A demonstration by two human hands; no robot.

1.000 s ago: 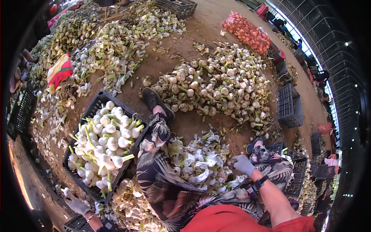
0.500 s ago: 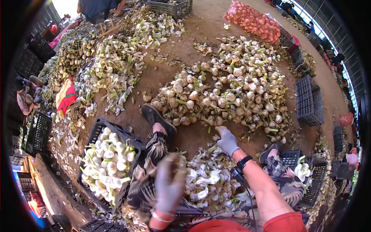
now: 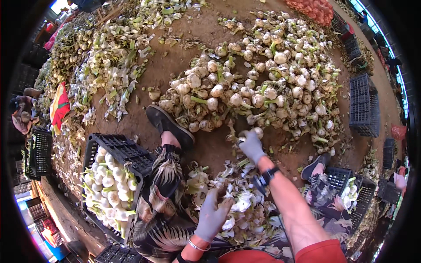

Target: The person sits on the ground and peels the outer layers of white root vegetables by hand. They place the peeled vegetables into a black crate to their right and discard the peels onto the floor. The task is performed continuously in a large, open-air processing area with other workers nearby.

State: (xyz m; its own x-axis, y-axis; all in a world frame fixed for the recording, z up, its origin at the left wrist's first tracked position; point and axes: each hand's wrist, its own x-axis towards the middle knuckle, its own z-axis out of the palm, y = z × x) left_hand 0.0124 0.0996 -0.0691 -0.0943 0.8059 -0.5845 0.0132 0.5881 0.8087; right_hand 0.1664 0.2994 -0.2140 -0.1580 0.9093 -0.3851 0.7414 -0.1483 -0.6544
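Partly hidden garlic bulb (image 3: 258, 132) at right hand (image 3: 251, 147), grip unclear; left hand (image 3: 213, 218) unclenched.

The camera on your head looks down and forward through a wide fisheye lens, with your left hand (image 3: 213, 217) and right hand (image 3: 251, 147) quite near below it, the garlic heap (image 3: 287, 94) farther ahead, and the red sack (image 3: 312, 9) cut by the upper edge.

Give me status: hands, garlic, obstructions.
Right hand at near edge of garlic pile, grip unclear. Left hand open, by peelings. Nothing seen blocking right hand.
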